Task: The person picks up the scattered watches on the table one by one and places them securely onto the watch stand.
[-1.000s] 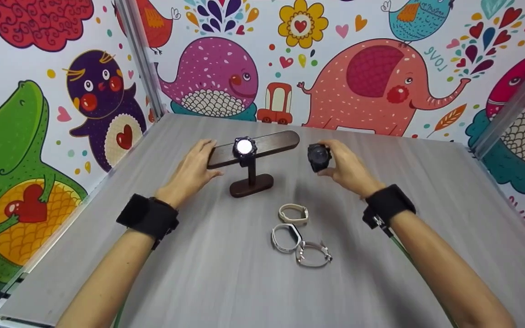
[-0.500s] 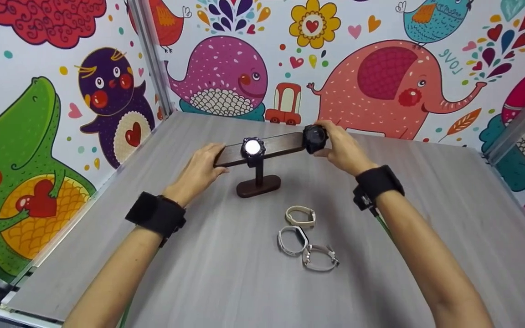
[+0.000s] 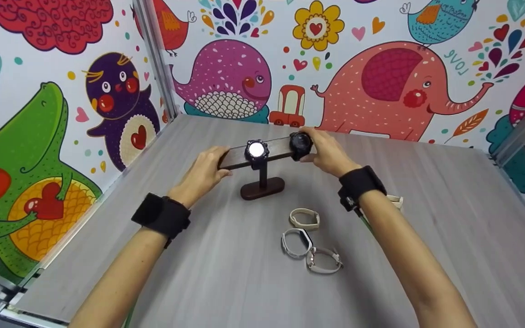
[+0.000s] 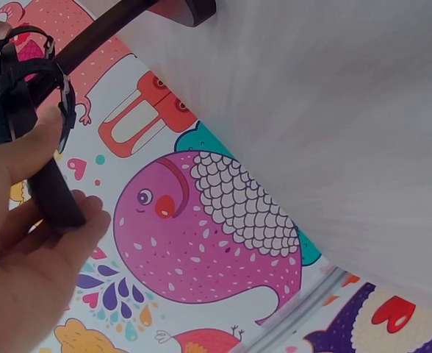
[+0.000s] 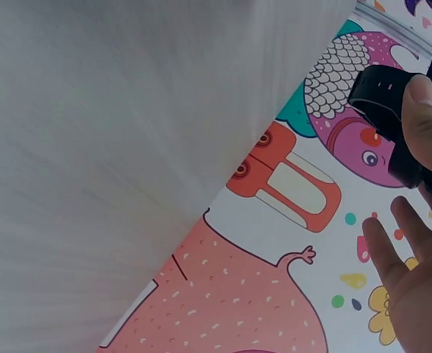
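Observation:
A dark wooden watch stand [image 3: 262, 188] with a crossbar stands on the table. My left hand [image 3: 202, 173] grips the bar's left end; in the left wrist view the thumb and fingers lie around the bar [image 4: 56, 195]. A black watch with a lit white face [image 3: 257, 150] sits around the middle of the bar. My right hand [image 3: 328, 152] holds a second black watch [image 3: 301, 145] with a dark face, at the bar's right end. In the right wrist view, its looped black strap [image 5: 381, 92] shows by my thumb [image 5: 422, 121].
Nearer on the grey table [image 3: 198, 273] lie a beige band [image 3: 305, 225], a white band [image 3: 285, 248] and a pale strapped watch [image 3: 325, 271]. Another pale band [image 3: 395, 201] shows partly behind my right wrist. Printed panels [image 3: 230, 64] wall the back and sides.
My right hand has moved left with the dark-faced watch, from beside the stand onto the bar's right end. The left hand stays on the bar's left end. The view has shifted slightly.

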The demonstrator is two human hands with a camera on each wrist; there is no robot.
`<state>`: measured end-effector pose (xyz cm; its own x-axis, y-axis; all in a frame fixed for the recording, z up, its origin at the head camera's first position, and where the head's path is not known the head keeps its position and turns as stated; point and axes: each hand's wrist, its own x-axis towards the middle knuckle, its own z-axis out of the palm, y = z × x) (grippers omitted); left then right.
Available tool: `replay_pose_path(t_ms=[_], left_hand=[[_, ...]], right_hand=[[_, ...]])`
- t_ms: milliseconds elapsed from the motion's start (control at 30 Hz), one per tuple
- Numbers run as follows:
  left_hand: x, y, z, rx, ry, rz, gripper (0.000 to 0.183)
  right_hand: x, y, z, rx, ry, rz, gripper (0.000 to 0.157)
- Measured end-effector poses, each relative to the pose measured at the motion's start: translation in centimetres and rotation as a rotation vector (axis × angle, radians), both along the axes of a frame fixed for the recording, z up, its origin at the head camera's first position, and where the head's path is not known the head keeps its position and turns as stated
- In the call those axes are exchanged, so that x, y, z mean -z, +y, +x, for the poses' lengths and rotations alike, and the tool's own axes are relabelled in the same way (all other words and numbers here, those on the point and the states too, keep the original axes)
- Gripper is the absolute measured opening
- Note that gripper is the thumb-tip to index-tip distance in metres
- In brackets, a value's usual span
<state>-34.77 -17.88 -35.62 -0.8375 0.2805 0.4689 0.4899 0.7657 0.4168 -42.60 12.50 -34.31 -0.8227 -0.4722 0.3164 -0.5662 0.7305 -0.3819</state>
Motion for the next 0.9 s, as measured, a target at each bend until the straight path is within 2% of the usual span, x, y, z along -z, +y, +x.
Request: replay_pose_path(t_ms=[300,567,900], left_hand=[[-0.3,-0.1,0.0,0.008,-0.024,0.019,0.056],[-0.4,0.0,-0.1,0.004,-0.015,0.027,0.058],[0.0,-0.1,0.0,-0.003,-0.028,0.038,0.059]], right_hand=[[-0.4,-2.1,0.3,-0.020,0.047,0.043,0.066],[-0.7,-3.5,0.7,-0.037,0.054,0.095,0.067],[-0.3,-4.6,0.9,-0.059,0.034,0.091,0.068]])
